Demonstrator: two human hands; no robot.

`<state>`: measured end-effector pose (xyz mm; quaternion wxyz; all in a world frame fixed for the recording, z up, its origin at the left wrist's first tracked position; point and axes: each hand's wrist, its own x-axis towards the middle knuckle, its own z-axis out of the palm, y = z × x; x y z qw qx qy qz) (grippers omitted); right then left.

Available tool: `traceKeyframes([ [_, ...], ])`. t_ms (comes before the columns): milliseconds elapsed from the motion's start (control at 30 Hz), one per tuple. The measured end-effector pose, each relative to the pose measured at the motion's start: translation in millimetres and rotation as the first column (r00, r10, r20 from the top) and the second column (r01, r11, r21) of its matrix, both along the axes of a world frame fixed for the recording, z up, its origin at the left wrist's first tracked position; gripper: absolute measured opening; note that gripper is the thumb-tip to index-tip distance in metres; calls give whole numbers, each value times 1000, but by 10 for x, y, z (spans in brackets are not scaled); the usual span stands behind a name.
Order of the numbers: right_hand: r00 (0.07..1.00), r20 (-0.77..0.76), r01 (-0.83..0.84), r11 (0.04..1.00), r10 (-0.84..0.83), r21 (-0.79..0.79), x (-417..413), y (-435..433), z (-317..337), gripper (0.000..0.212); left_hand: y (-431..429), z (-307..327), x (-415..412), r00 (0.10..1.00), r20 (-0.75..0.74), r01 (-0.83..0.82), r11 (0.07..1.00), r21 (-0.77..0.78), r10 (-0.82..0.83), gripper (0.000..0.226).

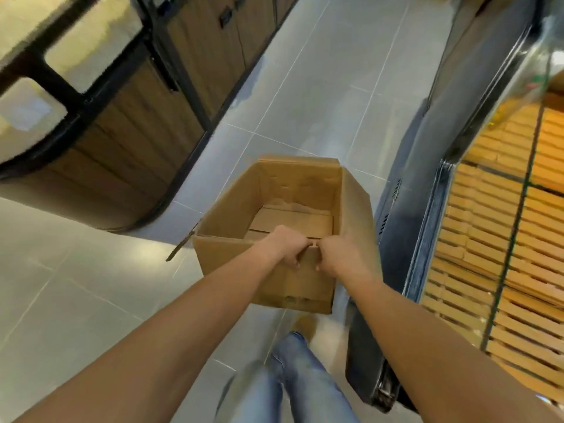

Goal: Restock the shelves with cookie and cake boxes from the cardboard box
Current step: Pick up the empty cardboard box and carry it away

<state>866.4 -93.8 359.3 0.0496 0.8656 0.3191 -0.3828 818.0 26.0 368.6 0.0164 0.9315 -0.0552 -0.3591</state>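
Note:
An open brown cardboard box (274,270) hangs above the grey tiled floor in the middle of the head view. Both hands grip its near rim side by side: my left hand (288,247) on the left of the rim's middle, my right hand (334,254) just to the right of it. The box looks empty inside; only its bare cardboard bottom (293,222) shows. Its flaps are folded outward. On the right, shelves (500,245) hold dense rows of orange-yellow boxes.
A dark shelf frame (406,239) runs along the right of the aisle. A wood-panelled counter with black trim (128,141) stands on the left. Grey tiled floor (305,102) stretches ahead between them. My jeans-clad legs (293,380) and a shoe show below the box.

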Motion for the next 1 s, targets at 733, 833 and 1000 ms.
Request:
traceKeyframes([
  [733, 790, -117, 610, 792, -602, 38, 1193, -227, -1908, 24, 408, -1936, 1613, 979, 7, 206, 978, -25, -206, 29],
  [833, 757, -55, 653, 757, -651, 24, 1321, -345, -2428, 16, 277, -2465, 1721, 982, 34, 189, 980, -64, -187, 26],
  [1000, 750, 57, 661, 750, -659, -33, 1263, -548, -3311, 16, -15, -3465, 1688, 983, 23, 182, 972, -150, -181, 21],
])
